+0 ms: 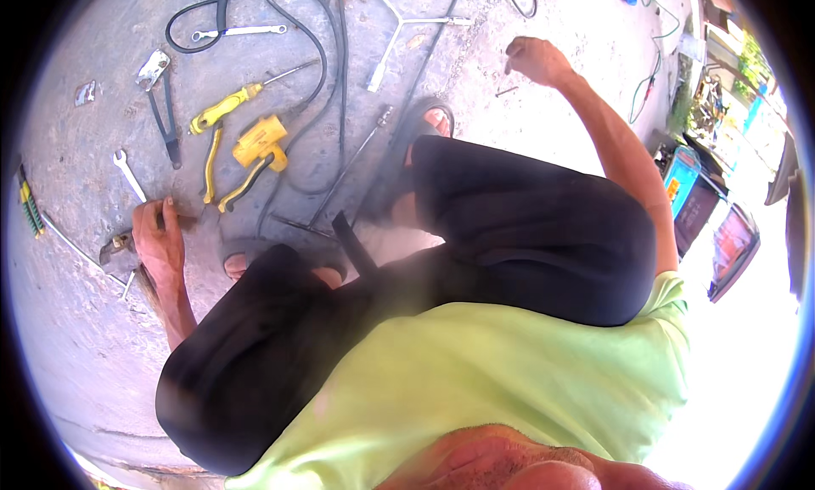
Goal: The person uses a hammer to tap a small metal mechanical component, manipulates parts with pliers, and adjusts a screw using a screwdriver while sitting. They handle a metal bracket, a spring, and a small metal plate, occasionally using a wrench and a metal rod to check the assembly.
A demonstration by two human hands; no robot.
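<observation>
My left hand (160, 239) is low over the floor at the left, its thumb apart from the fingers. Its fingertips meet the lower end of a silver wrench (129, 174); whether they touch it I cannot tell. Close beside the hand is a rusty hammer-like head (115, 247), and a wooden handle (148, 291) shows partly under my wrist. My right hand (540, 60) hangs at the upper right with fingers loosely bent and somewhat apart, and no object shows in it. A small nail-like piece (507, 91) lies on the floor near it.
Pliers with yellow-black handles (210, 163), a yellow screwdriver (227, 108), a yellow tool body (261, 142), a ring spanner (239, 32) and a three-armed wrench (399, 21) lie ahead. Black cables (342, 82) run among them. A T-handled bar (350, 167) lies between my feet.
</observation>
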